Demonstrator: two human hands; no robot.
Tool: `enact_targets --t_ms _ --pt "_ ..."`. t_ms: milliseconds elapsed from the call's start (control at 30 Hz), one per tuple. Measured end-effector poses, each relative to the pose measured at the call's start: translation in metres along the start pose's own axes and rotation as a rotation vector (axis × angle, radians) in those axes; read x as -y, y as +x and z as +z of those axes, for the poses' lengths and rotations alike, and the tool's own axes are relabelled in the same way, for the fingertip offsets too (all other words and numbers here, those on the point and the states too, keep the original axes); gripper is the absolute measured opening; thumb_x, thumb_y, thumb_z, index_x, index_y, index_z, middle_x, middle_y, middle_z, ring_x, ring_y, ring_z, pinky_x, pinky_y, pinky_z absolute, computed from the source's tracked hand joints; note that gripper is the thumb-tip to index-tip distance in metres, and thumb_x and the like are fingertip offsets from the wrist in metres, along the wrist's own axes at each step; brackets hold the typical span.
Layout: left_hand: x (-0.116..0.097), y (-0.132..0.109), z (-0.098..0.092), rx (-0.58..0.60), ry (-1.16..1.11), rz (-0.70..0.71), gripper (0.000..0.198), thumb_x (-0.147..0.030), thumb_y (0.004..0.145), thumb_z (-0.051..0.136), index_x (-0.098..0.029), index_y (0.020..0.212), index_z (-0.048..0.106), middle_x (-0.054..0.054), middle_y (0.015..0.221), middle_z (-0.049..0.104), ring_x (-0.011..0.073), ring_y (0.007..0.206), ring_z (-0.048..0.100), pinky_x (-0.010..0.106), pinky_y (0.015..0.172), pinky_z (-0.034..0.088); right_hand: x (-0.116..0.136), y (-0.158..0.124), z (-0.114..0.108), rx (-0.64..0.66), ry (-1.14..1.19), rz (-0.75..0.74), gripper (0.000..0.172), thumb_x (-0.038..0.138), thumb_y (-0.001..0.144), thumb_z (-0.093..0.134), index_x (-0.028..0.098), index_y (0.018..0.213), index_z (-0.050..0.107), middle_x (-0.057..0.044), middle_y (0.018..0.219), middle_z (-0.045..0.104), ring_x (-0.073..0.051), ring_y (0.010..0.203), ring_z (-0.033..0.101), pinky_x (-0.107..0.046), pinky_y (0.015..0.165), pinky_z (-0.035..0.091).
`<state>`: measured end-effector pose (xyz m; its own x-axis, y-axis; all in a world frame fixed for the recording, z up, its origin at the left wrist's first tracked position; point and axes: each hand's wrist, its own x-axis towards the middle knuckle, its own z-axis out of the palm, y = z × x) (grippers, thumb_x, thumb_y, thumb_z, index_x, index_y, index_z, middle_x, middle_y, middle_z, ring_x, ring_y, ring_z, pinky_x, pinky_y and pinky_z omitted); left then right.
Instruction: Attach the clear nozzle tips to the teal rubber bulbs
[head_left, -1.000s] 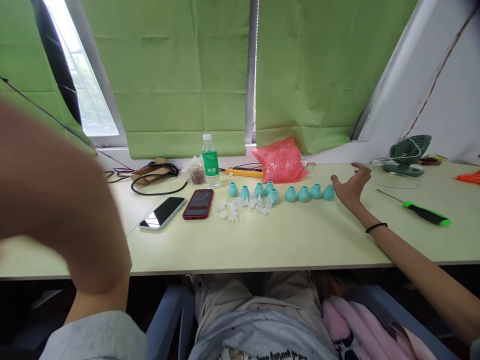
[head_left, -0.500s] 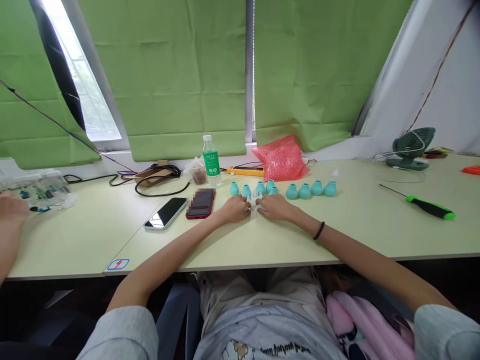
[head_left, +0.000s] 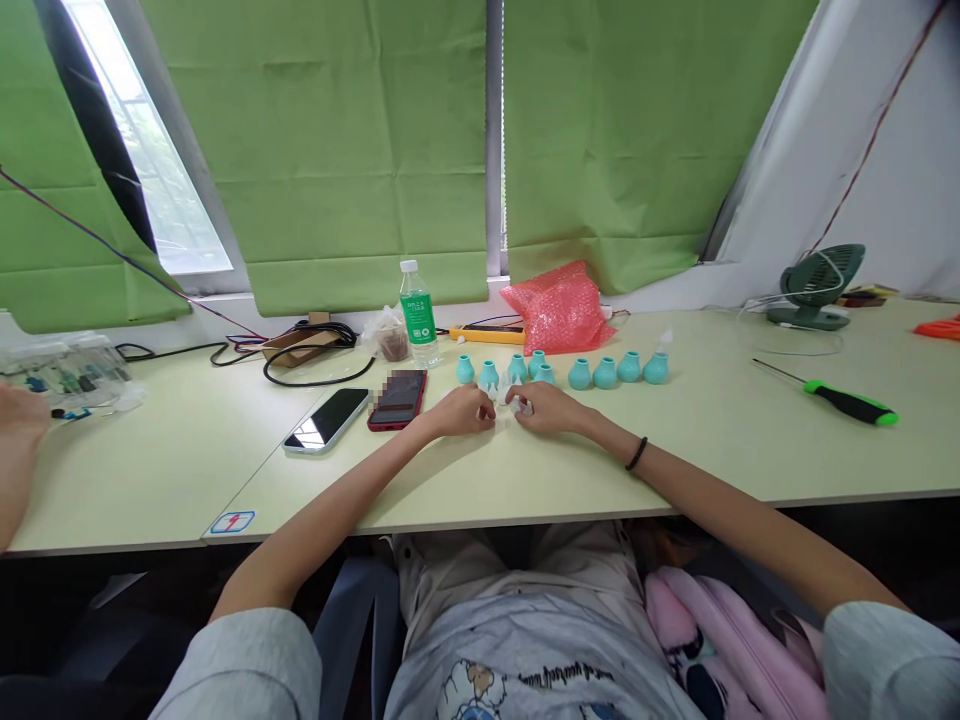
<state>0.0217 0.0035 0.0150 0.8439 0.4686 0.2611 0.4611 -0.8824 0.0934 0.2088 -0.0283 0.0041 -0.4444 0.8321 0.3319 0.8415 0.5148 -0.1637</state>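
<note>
My left hand (head_left: 465, 411) rests on the table with its fingers curled closed; what they hold, if anything, is hidden. Facing it, my right hand (head_left: 553, 409) is closed on a small translucent white nozzle (head_left: 523, 406), partly covered by the fingers. More translucent white pieces (head_left: 504, 390) lie in the gap between both hands. Just behind stand several turquoise rubber bulbs (head_left: 517, 368), open at the top. To the right is a row of similar bulbs (head_left: 604, 373); the bulb at its end (head_left: 655, 369) carries a clear white tip (head_left: 665, 341).
Two phones (head_left: 327, 420) lie left of my left arm. Behind them are a water bottle (head_left: 419, 318) and a cable coil (head_left: 322, 382). Red bubble wrap (head_left: 566, 315) sits at the back, a screwdriver (head_left: 847, 400) and fan (head_left: 817, 285) at right. Another person's hand (head_left: 21, 420) is far left.
The fingers of both hands have shifted slightly, and the white piece in my right hand now shows more. The whole view has moved a little; the bulbs stand as before.
</note>
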Motion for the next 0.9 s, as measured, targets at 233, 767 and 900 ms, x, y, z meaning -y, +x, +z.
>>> enact_targets --t_ms 233,767,900 --pt "0.0 0.001 0.007 -0.246 -0.146 -0.146 0.018 -0.027 0.067 0.052 -0.015 0.075 0.063 0.005 0.075 0.064 0.0148 0.07 0.055 0.026 0.069 0.041 -0.005 0.005 -0.001 -0.076 0.684 0.055 0.028 0.018 0.057 0.058 0.017 0.084 0.05 0.001 0.07 0.055 -0.009 0.054 0.052 -0.023 0.052 0.045" --pt "0.0 0.004 0.013 -0.314 -1.209 -0.382 0.034 -0.028 0.05 0.069 -0.008 0.078 0.064 0.008 0.071 0.065 0.0163 0.067 0.06 0.03 0.069 0.048 -0.014 0.006 0.005 0.142 1.378 0.185 0.04 0.021 0.054 0.068 0.018 0.088 0.047 -0.004 0.08 0.06 -0.021 0.065 0.062 -0.033 0.06 0.051" --pt "0.001 0.004 0.012 -0.299 -1.34 -0.422 0.034 -0.026 0.05 0.07 -0.007 0.077 0.063 0.009 0.071 0.065 0.0158 0.068 0.06 0.032 0.073 0.047 -0.014 0.006 0.006 0.123 1.388 0.189 0.04 0.023 0.055 0.069 0.018 0.088 0.047 -0.004 0.078 0.061 -0.021 0.065 0.062 -0.033 0.061 0.051"
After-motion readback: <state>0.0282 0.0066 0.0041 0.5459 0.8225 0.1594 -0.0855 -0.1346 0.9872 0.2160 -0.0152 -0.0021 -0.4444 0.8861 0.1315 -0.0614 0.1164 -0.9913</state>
